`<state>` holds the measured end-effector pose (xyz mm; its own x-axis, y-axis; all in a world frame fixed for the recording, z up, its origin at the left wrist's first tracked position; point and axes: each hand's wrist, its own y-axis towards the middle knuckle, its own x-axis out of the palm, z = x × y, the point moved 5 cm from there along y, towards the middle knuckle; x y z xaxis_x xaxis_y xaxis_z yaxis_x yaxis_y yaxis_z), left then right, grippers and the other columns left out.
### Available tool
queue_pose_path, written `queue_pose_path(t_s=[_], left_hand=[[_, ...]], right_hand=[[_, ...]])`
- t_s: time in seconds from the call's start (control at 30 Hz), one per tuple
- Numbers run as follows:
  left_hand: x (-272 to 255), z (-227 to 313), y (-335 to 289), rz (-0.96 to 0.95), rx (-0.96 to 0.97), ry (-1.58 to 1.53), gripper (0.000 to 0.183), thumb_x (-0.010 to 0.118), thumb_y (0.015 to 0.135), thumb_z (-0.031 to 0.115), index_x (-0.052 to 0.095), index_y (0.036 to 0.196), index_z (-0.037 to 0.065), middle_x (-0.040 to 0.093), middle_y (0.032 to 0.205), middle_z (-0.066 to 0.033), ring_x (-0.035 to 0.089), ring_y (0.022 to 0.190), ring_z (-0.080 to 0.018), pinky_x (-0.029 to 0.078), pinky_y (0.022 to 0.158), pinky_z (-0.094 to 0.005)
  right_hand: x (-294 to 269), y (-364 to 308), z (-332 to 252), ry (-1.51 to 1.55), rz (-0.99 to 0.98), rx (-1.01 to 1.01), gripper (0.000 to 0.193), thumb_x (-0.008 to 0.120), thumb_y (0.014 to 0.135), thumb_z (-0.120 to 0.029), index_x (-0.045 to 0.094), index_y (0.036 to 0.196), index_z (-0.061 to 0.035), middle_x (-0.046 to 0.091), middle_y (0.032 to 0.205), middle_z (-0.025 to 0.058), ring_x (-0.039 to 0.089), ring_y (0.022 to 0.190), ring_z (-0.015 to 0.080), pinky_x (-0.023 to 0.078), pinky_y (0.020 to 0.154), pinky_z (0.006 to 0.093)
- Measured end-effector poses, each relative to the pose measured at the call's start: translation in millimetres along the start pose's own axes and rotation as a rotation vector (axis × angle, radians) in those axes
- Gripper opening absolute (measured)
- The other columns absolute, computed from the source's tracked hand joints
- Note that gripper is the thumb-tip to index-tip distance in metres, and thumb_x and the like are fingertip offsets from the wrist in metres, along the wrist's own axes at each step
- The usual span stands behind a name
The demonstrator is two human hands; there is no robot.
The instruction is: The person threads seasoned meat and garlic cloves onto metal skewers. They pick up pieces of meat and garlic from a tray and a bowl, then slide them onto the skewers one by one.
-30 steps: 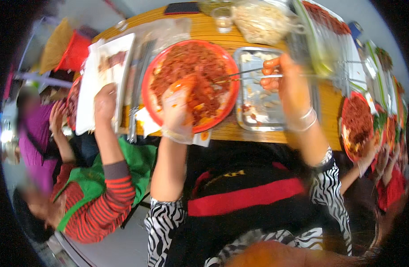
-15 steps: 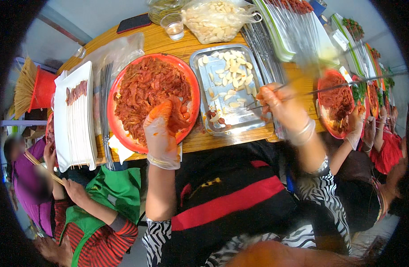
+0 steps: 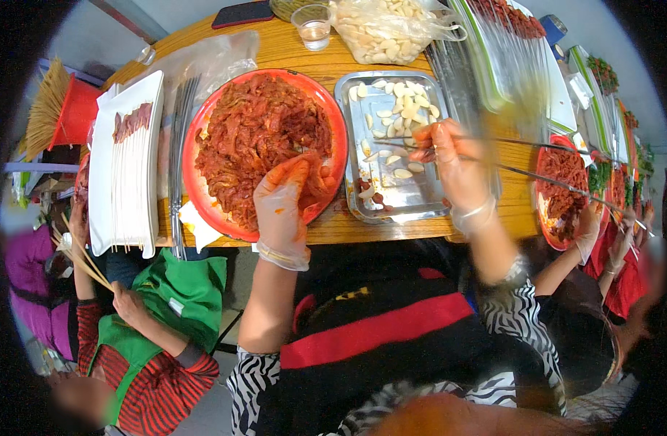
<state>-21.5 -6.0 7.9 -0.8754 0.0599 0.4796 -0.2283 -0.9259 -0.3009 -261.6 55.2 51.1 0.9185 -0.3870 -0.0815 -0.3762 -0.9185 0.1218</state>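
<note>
My left hand [image 3: 284, 207], in a clear plastic glove stained orange, rests over the near right edge of a round red tray [image 3: 338, 120]. Its fingers curl round some of the red marinated meat [image 3: 264, 123] heaped there. My right hand [image 3: 453, 163], gloved as well, grips thin metal skewers [image 3: 547, 178]. Their tips reach left over a steel tray [image 3: 413, 200], and their long ends stick out to the right, partly blurred. White garlic slices [image 3: 400, 102] lie scattered in the steel tray, with a few small meat bits near its front left corner.
Left stands a white tray [image 3: 101, 211] of threaded wooden sticks, beside a bundle of metal skewers [image 3: 178, 167]. A bag of garlic [image 3: 384, 33], a cup [image 3: 311, 33] and a phone [image 3: 242, 14] lie behind. Co-workers sit at both sides; one in a green apron [image 3: 177, 291] holds sticks.
The whole view has shifted, so the table things sit further right. My right hand has moved left over the steel tray with the skewers. My left hand stays at the meat.
</note>
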Motion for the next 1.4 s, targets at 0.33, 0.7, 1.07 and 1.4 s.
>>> queue_pose_path(t_s=[0.33,0.7,1.07,1.4], left_hand=[[-9.8,-5.3,5.4,-0.015,-0.068,-0.152,0.026,0.054,0.088,0.008,0.058,0.110,-0.006,0.065,0.100,-0.0166,0.066,0.086,-0.0230,0.056,0.071,-0.0319],[-5.3,-1.0,-5.2,-0.056,-0.097,-0.054,0.032,0.051,0.088,0.014,0.055,0.113,-0.005,0.064,0.101,-0.0166,0.064,0.091,-0.0250,0.053,0.080,-0.0353],[18.4,-6.6,-13.9,-0.174,-0.189,0.142,0.032,0.057,0.083,0.003,0.056,0.115,-0.003,0.064,0.101,-0.0147,0.065,0.087,-0.0208,0.053,0.073,-0.0296],[53.3,-16.3,-24.1,-0.337,-0.231,0.183,0.040,0.061,0.082,0.003,0.052,0.121,0.000,0.065,0.101,-0.0116,0.064,0.088,-0.0188,0.051,0.073,-0.0281]], right_hand=[[-7.9,-25.4,-13.2,0.004,-0.189,0.254,0.036,0.045,0.097,-0.025,0.061,0.086,0.0054,0.062,0.083,0.0107,0.063,0.064,0.0145,0.051,0.056,0.0225],[15.4,-39.1,-1.4,-0.106,-0.289,-0.031,0.029,0.050,0.093,-0.012,0.064,0.076,0.0076,0.065,0.079,0.0147,0.061,0.069,0.0197,0.054,0.058,0.0245],[-17.0,-38.1,-28.8,0.104,0.068,0.108,0.039,0.040,0.098,-0.022,0.059,0.083,0.0081,0.061,0.082,0.0149,0.064,0.061,0.0202,0.053,0.057,0.0271],[3.0,-53.5,-65.1,-0.058,-0.173,-0.276,0.030,0.044,0.096,-0.019,0.058,0.087,0.0060,0.059,0.087,0.0161,0.063,0.072,0.0196,0.052,0.064,0.0275]])
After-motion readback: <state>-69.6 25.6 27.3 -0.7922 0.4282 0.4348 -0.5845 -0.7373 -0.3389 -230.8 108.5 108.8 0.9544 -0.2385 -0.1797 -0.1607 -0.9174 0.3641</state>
